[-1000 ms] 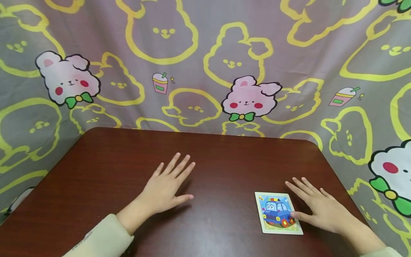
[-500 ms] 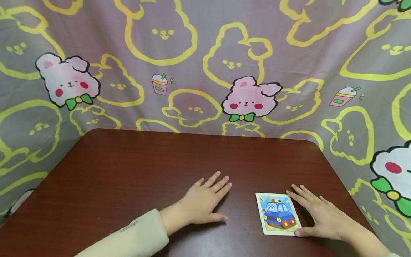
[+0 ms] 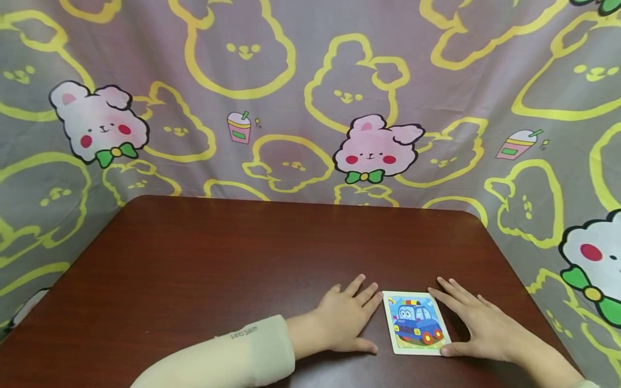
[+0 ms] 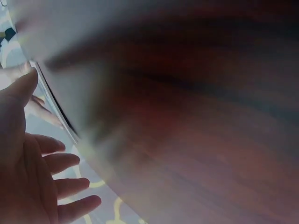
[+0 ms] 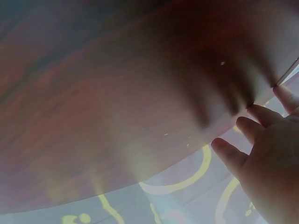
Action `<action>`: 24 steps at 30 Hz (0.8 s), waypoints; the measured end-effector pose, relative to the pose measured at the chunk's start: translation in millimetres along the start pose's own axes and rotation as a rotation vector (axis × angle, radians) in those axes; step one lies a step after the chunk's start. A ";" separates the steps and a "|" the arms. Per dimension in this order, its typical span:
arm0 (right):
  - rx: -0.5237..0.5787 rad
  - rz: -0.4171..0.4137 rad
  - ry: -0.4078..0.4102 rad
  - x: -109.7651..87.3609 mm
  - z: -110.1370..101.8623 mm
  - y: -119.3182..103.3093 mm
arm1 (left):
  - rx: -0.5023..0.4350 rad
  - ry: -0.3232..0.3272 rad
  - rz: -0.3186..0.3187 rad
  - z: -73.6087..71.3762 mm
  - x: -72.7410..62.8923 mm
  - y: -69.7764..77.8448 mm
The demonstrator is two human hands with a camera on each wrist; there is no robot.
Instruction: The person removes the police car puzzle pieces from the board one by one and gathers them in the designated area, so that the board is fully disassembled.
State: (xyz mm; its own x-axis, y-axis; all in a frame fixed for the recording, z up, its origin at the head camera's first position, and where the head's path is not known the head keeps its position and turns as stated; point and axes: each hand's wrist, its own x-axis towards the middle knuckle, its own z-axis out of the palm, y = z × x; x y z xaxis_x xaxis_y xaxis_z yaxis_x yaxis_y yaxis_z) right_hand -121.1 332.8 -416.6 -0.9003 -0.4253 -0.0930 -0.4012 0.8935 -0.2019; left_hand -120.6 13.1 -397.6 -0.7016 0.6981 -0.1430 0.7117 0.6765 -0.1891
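A small square picture board with a blue cartoon car lies flat near the front right of the dark wooden table. My left hand lies flat on the table against the board's left edge, fingers straight. My right hand rests flat at the board's right edge, with the thumb at its near right corner. In the left wrist view the left hand shows spread fingers beside the board's edge. The right wrist view shows the fingers of my right hand on the tabletop, blurred.
A grey cloth printed with yellow rabbit outlines and pink rabbits hangs behind and around the table. The table's rounded far corners meet the cloth. A cream sleeve covers my left forearm.
My left hand slid right across the table from the middle until it reached the board's left edge. The right hand shifted slightly, its thumb now at the board's near corner.
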 end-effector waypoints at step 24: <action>-0.070 -0.076 0.045 24.2 -0.8 -30.4 | -0.008 -0.075 -0.090 0.0 4.9 -3.8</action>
State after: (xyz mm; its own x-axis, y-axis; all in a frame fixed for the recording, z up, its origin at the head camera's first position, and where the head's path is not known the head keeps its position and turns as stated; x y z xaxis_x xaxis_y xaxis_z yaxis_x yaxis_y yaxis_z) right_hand -130.8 295.4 -411.9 -0.8730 -0.4863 -0.0359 -0.4777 0.8677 -0.1377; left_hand -126.8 14.0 -397.6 -0.7632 0.6150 -0.1983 0.6457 0.7378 -0.1968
